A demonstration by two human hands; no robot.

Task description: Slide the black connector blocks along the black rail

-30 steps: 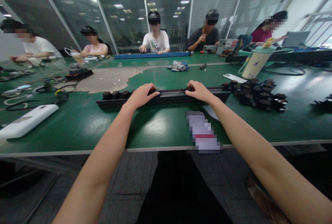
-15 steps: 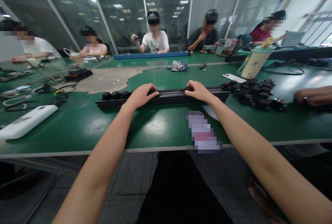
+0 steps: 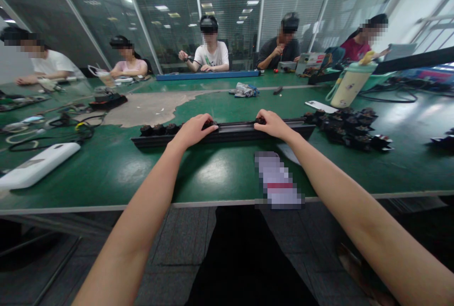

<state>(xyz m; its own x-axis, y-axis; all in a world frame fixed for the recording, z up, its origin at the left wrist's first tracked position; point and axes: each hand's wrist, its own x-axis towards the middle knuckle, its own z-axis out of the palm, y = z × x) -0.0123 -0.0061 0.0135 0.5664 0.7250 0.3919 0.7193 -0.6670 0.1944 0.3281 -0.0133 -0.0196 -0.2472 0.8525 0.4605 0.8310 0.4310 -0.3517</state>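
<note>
A long black channel-shaped rail [image 3: 234, 138] lies across the green table in front of me. Several round black parts [image 3: 159, 129] sit in a row along its left end. My left hand [image 3: 193, 132] is curled over the rail beside that row, its fingers closed round a small black part that they mostly hide. Farther right along the rail, my right hand [image 3: 272, 124] pinches another small black part [image 3: 260, 120] at the rail's top. Between the hands a bare stretch of the rail's groove shows.
A heap of black parts [image 3: 349, 126] lies right of the rail. A phone [image 3: 278, 180] is near the front edge, a white case [image 3: 40, 165] at left. Behind stand a tumbler [image 3: 353, 86], a white phone [image 3: 321, 106] and gloves [image 3: 244, 90]. Several people sit around the table.
Both my hands stay in place on the rail. A neighbour's hand at the right edge has left the view, uncovering black parts there. The long dark bar at far right has tilted upward.
</note>
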